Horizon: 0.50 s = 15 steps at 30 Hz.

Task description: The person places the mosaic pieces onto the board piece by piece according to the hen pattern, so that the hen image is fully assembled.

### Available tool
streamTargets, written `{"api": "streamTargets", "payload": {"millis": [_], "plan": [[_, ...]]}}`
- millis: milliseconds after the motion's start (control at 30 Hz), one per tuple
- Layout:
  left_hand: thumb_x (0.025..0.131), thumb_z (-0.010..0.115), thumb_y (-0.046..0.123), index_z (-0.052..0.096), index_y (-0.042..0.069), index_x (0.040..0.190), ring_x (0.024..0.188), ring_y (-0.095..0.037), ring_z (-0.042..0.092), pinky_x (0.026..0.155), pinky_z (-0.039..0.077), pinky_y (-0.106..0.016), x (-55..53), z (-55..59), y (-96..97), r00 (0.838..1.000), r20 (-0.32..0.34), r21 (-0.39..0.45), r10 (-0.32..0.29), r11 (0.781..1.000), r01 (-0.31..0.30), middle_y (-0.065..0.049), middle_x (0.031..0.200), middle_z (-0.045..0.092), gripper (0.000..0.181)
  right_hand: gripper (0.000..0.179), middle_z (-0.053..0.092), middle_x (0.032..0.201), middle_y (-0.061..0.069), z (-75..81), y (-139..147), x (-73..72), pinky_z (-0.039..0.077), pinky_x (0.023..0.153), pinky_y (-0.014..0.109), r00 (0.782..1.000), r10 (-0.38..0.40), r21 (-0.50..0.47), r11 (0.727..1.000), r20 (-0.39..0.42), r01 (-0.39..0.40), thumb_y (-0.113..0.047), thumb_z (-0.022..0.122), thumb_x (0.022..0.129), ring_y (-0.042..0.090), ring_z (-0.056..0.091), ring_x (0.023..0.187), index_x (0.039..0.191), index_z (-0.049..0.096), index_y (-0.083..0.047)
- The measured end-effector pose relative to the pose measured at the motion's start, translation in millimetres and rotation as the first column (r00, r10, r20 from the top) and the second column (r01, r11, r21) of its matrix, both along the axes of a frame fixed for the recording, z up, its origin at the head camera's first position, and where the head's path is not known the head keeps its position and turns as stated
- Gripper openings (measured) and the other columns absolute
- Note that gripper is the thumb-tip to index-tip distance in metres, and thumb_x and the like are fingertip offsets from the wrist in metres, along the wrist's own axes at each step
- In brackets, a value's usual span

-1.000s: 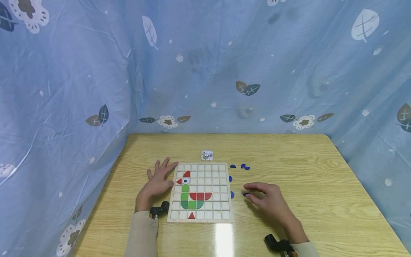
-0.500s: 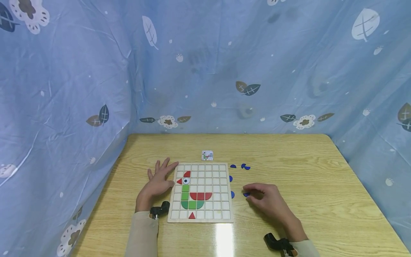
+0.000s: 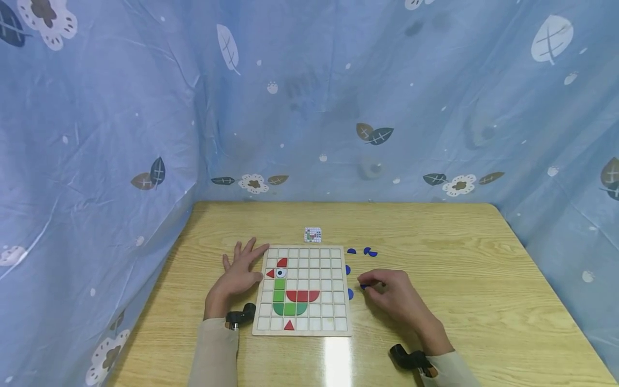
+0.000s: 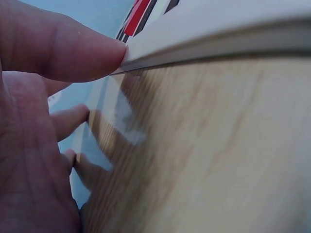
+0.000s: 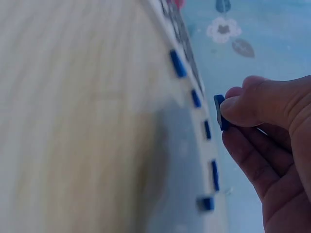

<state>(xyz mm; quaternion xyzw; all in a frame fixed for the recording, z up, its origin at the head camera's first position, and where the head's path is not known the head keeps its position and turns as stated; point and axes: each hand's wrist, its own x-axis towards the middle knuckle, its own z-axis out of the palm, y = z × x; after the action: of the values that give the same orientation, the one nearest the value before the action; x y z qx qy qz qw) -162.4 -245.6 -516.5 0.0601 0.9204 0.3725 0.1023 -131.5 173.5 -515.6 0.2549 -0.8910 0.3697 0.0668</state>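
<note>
My right hand [image 3: 394, 293] pinches a small blue piece [image 5: 220, 111] between thumb and fingers, a little right of the gridded wooden board [image 3: 314, 274]. The left hand [image 3: 237, 277] lies at the board's left side with fingers spread; its thumb [image 4: 92, 53] touches the board's edge. On the grid, flat pieces form a bird-like figure: a red quarter piece [image 3: 282, 263], a round eye piece [image 3: 280, 273], green squares [image 3: 279, 295], a red row [image 3: 302, 296] and a red triangle [image 3: 288, 325] below. Blue half-round pieces [image 3: 350, 294] lie along the board's right side.
A small picture card [image 3: 312, 234] lies behind the board, showing a similar pattern on a grid. More blue pieces [image 3: 370, 252] are near the board's far right corner. A blue patterned cloth [image 3: 309, 107] hangs around the wooden table [image 3: 483, 279].
My right hand has tightened its pinch on the blue piece and moved slightly left and away from me, toward the board. The left hand and board have stayed in place.
</note>
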Motion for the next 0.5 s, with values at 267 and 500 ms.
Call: {"api": "streamTargets", "payload": {"millis": [267, 500], "plan": [[0.089, 0.064, 0.007, 0.043, 0.018, 0.170, 0.167, -0.051, -0.019, 0.120, -0.026, -0.079, 0.1, 0.1, -1.1, 1.000, 0.004, -0.010, -0.001, 1.000, 0.001, -0.021, 0.185, 0.005, 0.085, 0.024, 0.085, 0.104, -0.001, 14.5, -37, -17.0, 0.067, 0.087, 0.037, 0.975, 0.221, -0.043, 0.974, -0.010, -0.222, 0.007, 0.080, 0.090, 0.014, 0.080, 0.095, 0.108, 0.085, -0.007], [0.088, 0.066, 0.006, 0.044, 0.018, 0.169, 0.167, -0.051, -0.019, 0.120, -0.027, -0.079, -1.1, -1.3, -1.2, 1.000, -0.003, 0.001, -0.003, 1.000, 0.003, -0.021, 0.185, 0.006, 0.085, 0.025, 0.084, 0.112, -0.004, 13.9, -67, -28.7, 0.065, 0.096, 0.035, 0.940, 0.326, -0.004, 0.945, 0.098, -0.327, 0.002, 0.079, 0.095, 0.011, 0.078, 0.106, 0.116, 0.084, -0.010]]}}
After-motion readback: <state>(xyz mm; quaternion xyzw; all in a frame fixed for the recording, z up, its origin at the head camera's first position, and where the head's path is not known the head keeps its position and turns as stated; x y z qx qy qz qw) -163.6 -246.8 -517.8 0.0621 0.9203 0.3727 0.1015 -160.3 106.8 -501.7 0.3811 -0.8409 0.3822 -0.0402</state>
